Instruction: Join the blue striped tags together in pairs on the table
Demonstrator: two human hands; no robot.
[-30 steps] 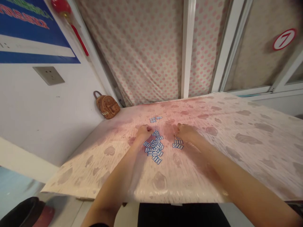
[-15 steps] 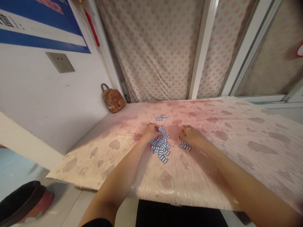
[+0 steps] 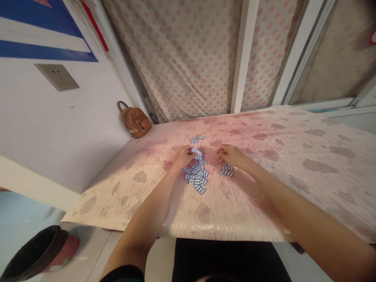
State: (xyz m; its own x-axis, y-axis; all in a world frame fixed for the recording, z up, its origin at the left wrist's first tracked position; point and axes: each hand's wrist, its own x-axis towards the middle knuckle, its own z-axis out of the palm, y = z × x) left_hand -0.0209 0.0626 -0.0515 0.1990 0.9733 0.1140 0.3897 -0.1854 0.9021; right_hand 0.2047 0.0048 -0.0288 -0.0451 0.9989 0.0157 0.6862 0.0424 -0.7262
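Small flat white pieces with blue edges lie in a loose pile [image 3: 195, 174] on the table. At the pile's far end is my left hand [image 3: 183, 156], its thumb and fingers closed around a short blue-and-white strip of pieces [image 3: 194, 150]. My right hand [image 3: 232, 154] is over the table to the right, fingers curled and pinched; what they hold, if anything, is too small to make out. Just below it lies a smaller group of pieces [image 3: 226, 171]. Farther back, a few more pieces [image 3: 197, 139] sit in short rows.
A patterned cloth [image 3: 141, 203] covers the table. A small brown backpack [image 3: 135, 121] stands at the back left corner against the wall. Behind the table hangs a dotted curtain [image 3: 188, 58]. On the floor at left is a dark-rimmed bin [image 3: 63, 250].
My view has shifted slightly, so the scene sits higher and farther left. My right hand has moved a little away from the small group, uncovering more of it. Its fingers are more curled.
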